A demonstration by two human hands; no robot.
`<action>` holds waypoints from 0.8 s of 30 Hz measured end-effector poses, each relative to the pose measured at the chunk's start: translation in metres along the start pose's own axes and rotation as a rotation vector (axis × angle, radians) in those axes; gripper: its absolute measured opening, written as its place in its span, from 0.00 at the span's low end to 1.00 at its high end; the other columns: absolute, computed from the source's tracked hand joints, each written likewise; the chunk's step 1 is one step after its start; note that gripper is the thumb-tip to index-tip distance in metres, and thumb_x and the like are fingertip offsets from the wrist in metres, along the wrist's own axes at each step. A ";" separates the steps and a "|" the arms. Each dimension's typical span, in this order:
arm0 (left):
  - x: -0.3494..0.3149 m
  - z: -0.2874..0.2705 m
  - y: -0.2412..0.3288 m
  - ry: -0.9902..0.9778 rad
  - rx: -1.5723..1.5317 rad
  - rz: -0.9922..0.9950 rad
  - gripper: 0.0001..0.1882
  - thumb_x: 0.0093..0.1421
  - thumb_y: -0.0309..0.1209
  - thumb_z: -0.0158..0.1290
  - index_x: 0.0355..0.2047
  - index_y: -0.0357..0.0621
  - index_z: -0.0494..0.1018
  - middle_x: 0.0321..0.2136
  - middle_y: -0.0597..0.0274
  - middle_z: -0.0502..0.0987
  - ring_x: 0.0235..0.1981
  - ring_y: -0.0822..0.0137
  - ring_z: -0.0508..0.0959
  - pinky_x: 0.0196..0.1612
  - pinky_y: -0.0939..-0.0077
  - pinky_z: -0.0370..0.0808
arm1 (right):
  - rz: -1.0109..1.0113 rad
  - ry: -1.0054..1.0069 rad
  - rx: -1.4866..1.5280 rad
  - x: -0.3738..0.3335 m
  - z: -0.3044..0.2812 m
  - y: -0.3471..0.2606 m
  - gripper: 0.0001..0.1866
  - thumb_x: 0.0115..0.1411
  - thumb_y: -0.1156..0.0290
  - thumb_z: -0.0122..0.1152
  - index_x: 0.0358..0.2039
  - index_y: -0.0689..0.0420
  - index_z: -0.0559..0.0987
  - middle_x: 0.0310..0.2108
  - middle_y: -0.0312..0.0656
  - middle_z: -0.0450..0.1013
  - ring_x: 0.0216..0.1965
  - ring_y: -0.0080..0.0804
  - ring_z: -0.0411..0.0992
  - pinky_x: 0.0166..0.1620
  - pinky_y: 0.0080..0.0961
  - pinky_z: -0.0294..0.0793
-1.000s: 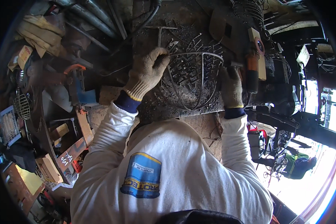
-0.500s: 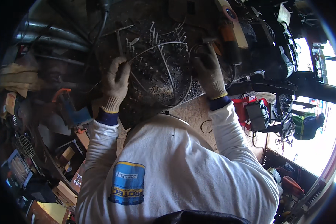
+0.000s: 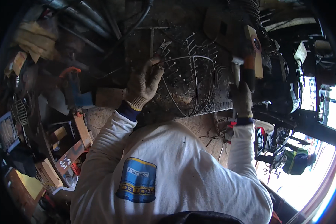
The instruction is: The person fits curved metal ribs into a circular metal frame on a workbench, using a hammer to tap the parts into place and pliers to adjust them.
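Note:
My left hand [image 3: 143, 80], in a knitted work glove, pinches the left end of a thin metal rod frame [image 3: 196, 80]. The frame is bent into a leaf-like outline with a straight bar down its middle, and it lies on a dark workbench [image 3: 138, 48]. Wrapped around a hammer [image 3: 236, 71], my gloved right hand [image 3: 242, 99] is right of the frame. The hammer's head points away from me, apart from the frame. Rows of short upright metal pins [image 3: 190, 43] stand on the bench around the frame's far part.
An orange and dark power tool [image 3: 249, 61] lies beside a wooden block right of the hammer. A T-shaped metal bar [image 3: 152, 41] lies beyond my left hand. Blue clamp-like tool [image 3: 78, 97] and shelves of clutter are at left. A person [image 3: 296, 160] is outside at right.
The hammer in my right hand has moved right, away from the frame. My left hand still holds the frame's end. The whole view has shifted.

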State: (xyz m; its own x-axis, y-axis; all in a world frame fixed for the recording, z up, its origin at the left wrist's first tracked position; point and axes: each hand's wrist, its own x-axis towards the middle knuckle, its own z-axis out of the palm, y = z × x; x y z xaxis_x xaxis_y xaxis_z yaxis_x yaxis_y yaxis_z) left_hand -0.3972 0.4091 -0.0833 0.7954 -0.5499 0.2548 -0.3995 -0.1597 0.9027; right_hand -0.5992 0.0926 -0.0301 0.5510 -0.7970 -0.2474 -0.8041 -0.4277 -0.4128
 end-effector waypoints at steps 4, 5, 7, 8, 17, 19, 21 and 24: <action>0.002 0.002 -0.003 0.046 -0.054 0.048 0.15 0.68 0.23 0.56 0.54 0.36 0.75 0.48 0.50 0.80 0.46 0.63 0.82 0.49 0.70 0.79 | -0.480 0.290 0.189 0.003 -0.019 -0.019 0.18 0.62 0.61 0.68 0.47 0.59 0.80 0.31 0.48 0.77 0.36 0.48 0.80 0.40 0.37 0.78; 0.004 0.000 -0.008 0.067 0.233 0.308 0.15 0.67 0.21 0.56 0.53 0.35 0.75 0.47 0.49 0.80 0.45 0.62 0.82 0.49 0.70 0.79 | -0.619 0.356 0.040 0.003 -0.034 -0.035 0.16 0.61 0.64 0.69 0.46 0.59 0.81 0.31 0.47 0.78 0.36 0.48 0.80 0.40 0.37 0.78; 0.009 0.000 -0.018 0.083 0.531 0.561 0.15 0.66 0.20 0.55 0.53 0.35 0.76 0.46 0.49 0.80 0.44 0.61 0.82 0.48 0.70 0.80 | -0.757 0.415 -0.106 0.013 -0.050 -0.056 0.15 0.59 0.67 0.71 0.44 0.59 0.81 0.31 0.46 0.79 0.36 0.47 0.80 0.40 0.37 0.79; 0.012 0.001 -0.021 0.120 0.526 0.587 0.14 0.64 0.22 0.58 0.51 0.39 0.77 0.46 0.52 0.81 0.42 0.58 0.83 0.43 0.68 0.81 | -0.821 0.313 -0.050 0.022 -0.056 -0.065 0.15 0.59 0.68 0.71 0.44 0.59 0.81 0.32 0.46 0.79 0.36 0.47 0.80 0.40 0.37 0.79; 0.005 0.007 -0.017 0.132 0.372 0.419 0.15 0.63 0.26 0.62 0.50 0.44 0.78 0.49 0.55 0.81 0.43 0.56 0.83 0.42 0.66 0.82 | -1.251 0.159 -0.329 0.090 -0.072 -0.124 0.21 0.45 0.59 0.79 0.38 0.53 0.85 0.35 0.44 0.81 0.35 0.48 0.80 0.39 0.39 0.81; 0.004 0.008 -0.017 0.174 0.393 0.449 0.16 0.63 0.26 0.62 0.51 0.43 0.78 0.49 0.56 0.81 0.45 0.56 0.82 0.42 0.66 0.82 | -1.275 0.078 -0.425 0.094 -0.074 -0.139 0.18 0.45 0.59 0.79 0.35 0.52 0.86 0.34 0.43 0.81 0.33 0.46 0.81 0.36 0.39 0.81; 0.002 0.005 -0.013 0.117 0.310 0.358 0.17 0.66 0.25 0.59 0.55 0.42 0.75 0.49 0.55 0.78 0.41 0.61 0.81 0.40 0.69 0.80 | -1.389 0.075 -0.387 0.117 -0.065 -0.145 0.16 0.45 0.59 0.79 0.33 0.52 0.86 0.31 0.42 0.80 0.32 0.44 0.81 0.34 0.38 0.81; 0.002 0.009 -0.024 0.221 0.603 0.566 0.18 0.65 0.27 0.61 0.55 0.47 0.76 0.50 0.56 0.78 0.42 0.59 0.80 0.40 0.68 0.79 | -1.541 0.103 -0.384 0.136 -0.058 -0.157 0.16 0.48 0.59 0.77 0.35 0.52 0.85 0.30 0.43 0.79 0.31 0.44 0.80 0.33 0.36 0.81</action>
State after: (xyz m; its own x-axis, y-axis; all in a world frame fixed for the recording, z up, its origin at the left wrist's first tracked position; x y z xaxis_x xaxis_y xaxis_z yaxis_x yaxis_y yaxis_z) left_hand -0.3899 0.4042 -0.1071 0.4483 -0.5160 0.7299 -0.8877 -0.3526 0.2960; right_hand -0.4111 0.0262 0.0522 0.8516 0.4638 0.2441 0.4694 -0.8821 0.0385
